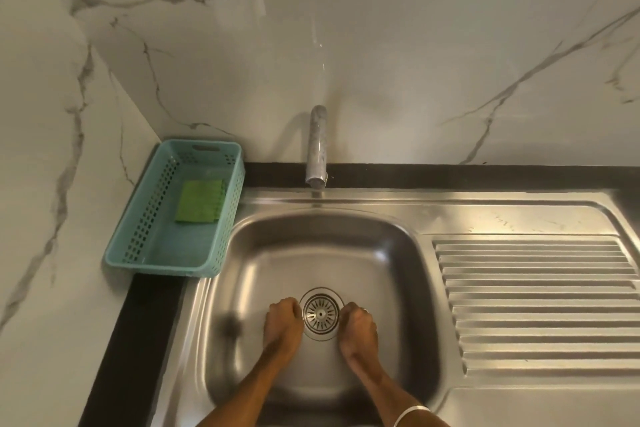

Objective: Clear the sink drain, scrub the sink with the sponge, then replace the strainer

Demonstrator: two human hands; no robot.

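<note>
A round metal strainer [320, 314] sits in the drain at the bottom of the steel sink [398, 253]. My left hand [282, 321] rests on the sink floor against the strainer's left edge, fingers curled under. My right hand [358, 322] is at the strainer's right edge, fingers curled the same way. The fingertips of both hands are hidden, so I cannot tell whether they grip the strainer's rim. A green sponge [200, 200] lies in the teal basket [152, 263] at the sink's left.
A metal tap [317, 146] stands behind the basin; no water runs from it. A ribbed steel drainboard [540, 305] lies to the right. A black counter strip [135, 340] runs along the left, with marble walls behind and to the left.
</note>
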